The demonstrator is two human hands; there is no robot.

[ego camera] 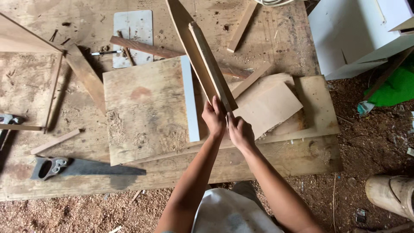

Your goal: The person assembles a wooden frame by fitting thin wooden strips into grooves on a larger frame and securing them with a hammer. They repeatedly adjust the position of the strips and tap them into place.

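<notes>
Both my hands grip the near end of two long wooden strips [202, 56] held together on edge, running up and away to the top of the view. My left hand [214, 118] wraps the left side of the strips. My right hand [240, 131] holds them from the right, just below. The strips stand above a square plywood board [144, 112] with a pale edge band [189, 99] lying on the workbench [276, 159]. A thin tan board piece [269, 108] lies just right of my hands.
A handsaw [82, 167] lies at the bench's front left. Loose wood offcuts [86, 75] and a grey panel [133, 30] sit at the back. A white cabinet [358, 34] stands at the right. Sawdust covers the floor [366, 142], with a green cloth [394, 88] beyond.
</notes>
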